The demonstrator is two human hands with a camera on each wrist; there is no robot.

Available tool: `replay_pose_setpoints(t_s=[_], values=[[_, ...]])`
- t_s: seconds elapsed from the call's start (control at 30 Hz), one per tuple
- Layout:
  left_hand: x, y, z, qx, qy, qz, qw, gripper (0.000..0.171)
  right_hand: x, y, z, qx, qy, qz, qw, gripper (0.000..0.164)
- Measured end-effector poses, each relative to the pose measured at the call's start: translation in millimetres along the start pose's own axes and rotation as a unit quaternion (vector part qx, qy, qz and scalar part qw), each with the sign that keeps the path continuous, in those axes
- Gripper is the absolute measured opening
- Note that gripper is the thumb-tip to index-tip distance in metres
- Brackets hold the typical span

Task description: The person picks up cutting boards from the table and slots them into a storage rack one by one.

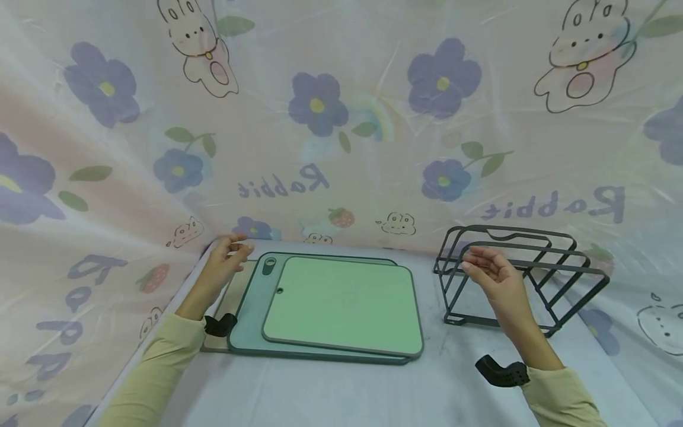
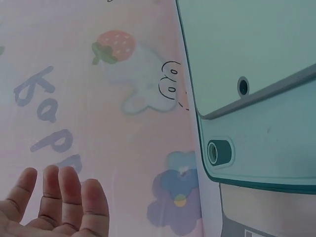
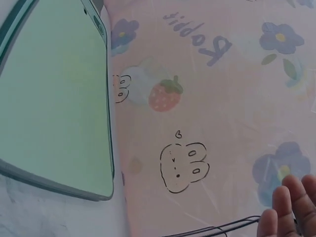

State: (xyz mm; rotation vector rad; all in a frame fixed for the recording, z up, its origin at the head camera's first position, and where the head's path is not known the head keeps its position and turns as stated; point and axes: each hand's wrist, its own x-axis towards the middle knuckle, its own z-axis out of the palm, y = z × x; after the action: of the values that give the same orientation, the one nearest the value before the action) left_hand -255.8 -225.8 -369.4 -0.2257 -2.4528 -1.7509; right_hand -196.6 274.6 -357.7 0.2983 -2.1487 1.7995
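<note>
Cutting boards lie in a stack on the white table. On top is a light green board (image 1: 344, 308) with grey edging and a small hole. Beneath it a larger teal board (image 1: 248, 323) shows its slotted corner, and a beige board (image 1: 213, 341) peeks out at the left. My left hand (image 1: 223, 264) hovers over the stack's far left corner, fingers relaxed, holding nothing; the left wrist view shows its fingers (image 2: 69, 197) spread loosely. My right hand (image 1: 496, 279) is raised in front of a black wire rack (image 1: 469, 320), overlapping it in the head view, with fingers loosely bent and nothing held.
A curtain (image 1: 373, 148) printed with rabbits, purple flowers and strawberries hangs behind the table and along both sides. The rack, with several upright dividers, stands at the right rear. White table surface (image 1: 320, 391) shows in front of the boards.
</note>
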Motion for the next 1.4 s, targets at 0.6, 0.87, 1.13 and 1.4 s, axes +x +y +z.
replay_pose_setpoints(t_s=[0.6,0.87,1.13,1.4], values=[[-2.4,-23.6,12.1,0.002,-0.027,-0.051,0.9983,0.053,-8.0,22.2,30.1,-0.017,-0.014,0.060,0.998,0.048],[-4.9,-29.6,14.4,-0.010,-0.032,-0.066,0.9972,0.051,-14.0,35.9,40.5,-0.036,-0.015,0.106,0.994,0.050],[-5.7,-40.8,19.2,0.000,-0.028,-0.079,0.9965,0.049,-17.8,47.4,49.7,-0.040,-0.013,0.150,0.988,0.050],[-10.5,-47.5,20.3,0.021,-0.021,-0.093,0.9952,0.048,-19.0,60.8,56.7,-0.053,-0.012,0.204,0.977,0.046]])
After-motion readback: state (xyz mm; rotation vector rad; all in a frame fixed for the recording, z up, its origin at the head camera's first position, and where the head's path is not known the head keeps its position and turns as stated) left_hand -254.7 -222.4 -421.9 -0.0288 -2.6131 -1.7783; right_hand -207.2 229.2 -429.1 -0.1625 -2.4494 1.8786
